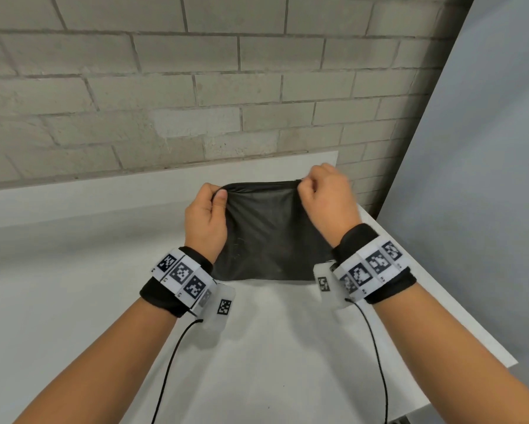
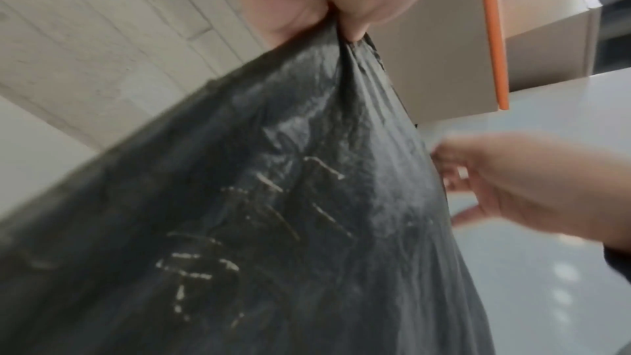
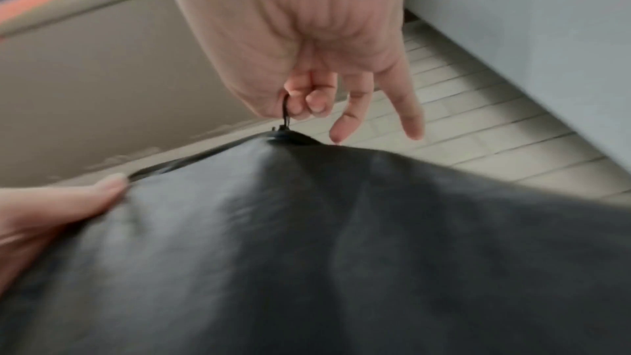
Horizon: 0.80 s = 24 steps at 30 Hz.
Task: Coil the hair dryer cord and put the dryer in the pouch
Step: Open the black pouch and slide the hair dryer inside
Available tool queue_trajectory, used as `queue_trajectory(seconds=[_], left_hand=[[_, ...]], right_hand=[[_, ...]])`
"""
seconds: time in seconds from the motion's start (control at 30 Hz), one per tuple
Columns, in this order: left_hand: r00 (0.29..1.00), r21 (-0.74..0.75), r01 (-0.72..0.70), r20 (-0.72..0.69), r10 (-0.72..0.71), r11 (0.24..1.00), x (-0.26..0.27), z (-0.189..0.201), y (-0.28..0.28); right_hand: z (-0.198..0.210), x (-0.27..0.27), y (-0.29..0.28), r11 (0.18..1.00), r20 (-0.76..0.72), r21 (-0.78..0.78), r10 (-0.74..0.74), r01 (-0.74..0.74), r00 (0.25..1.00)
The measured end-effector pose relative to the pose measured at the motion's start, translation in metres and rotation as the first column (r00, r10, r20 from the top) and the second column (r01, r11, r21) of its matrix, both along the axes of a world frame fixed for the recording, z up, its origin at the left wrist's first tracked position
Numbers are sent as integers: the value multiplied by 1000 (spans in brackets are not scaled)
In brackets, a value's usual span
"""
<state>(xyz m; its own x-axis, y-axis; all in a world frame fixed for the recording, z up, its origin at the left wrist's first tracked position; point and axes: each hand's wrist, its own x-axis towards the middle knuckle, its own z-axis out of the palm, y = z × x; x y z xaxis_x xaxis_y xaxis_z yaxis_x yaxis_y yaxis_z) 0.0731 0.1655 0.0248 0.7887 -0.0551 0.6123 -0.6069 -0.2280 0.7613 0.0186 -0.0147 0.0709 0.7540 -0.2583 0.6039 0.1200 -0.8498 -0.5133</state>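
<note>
A black pouch [image 1: 266, 234] [image 2: 273, 226] [image 3: 341, 239] is held up over the white table [image 1: 73, 270], its top edge toward the wall. My left hand [image 1: 209, 215] [image 2: 341, 4] pinches the pouch's top left corner. At the top right corner my right hand [image 1: 321, 194] [image 3: 300, 96] pinches the small black zipper pull [image 3: 286, 114], with the ring and little fingers sticking out loose. Faded pale print shows on the pouch's face in the left wrist view. The zipper line along the top looks shut. No hair dryer or cord shows in any view.
A grey brick wall [image 1: 196, 87] stands right behind the table. A pale grey panel [image 1: 486, 179] closes off the right side. In the left wrist view a white box with an orange edge [image 2: 491, 37] stands beyond the pouch.
</note>
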Motion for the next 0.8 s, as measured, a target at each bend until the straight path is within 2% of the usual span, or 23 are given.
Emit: queue_trajectory(seconds=[0.1,0.23,0.33,0.43,0.5,0.57,0.6,0.67,0.7,0.8], left_hand=[[999,4,-12,-40,12,1000,8,-2,9],[996,25,-29,-79,31,999,16,-4,18],[995,30,37,-95,-34,999,19,-8,18],[985,10,157,-72,-156,987,16,-8,16],[960,-5,255,-119,-254,967,16,-7,18],[900,-7,385,-221,-376,923,14,-8,23],[863,26,452,-265,-430,892,13,-9,26],[797,113,557,-351,-491,823,12,-12,29],[791,156,569,-371,-486,807,12,-14,30],[888,277,432,-298,-351,858,14,-20,28]], right_hand=[[-6,-2,-45,985,-107,-60,-168,162,980],[-31,-9,-110,934,-268,-59,-355,352,896],[-48,-15,-129,923,-314,-43,-376,383,872],[-59,-15,-126,908,-310,130,-344,398,886],[-63,-12,-123,862,-347,337,-260,378,901],[-64,-14,-113,751,-355,591,-85,294,931],[-64,-16,-107,700,-345,672,5,243,939],[-66,-20,-96,678,-334,725,193,120,923],[-67,-22,-94,676,-334,735,291,55,896],[-72,-25,-96,651,-343,757,462,-50,818]])
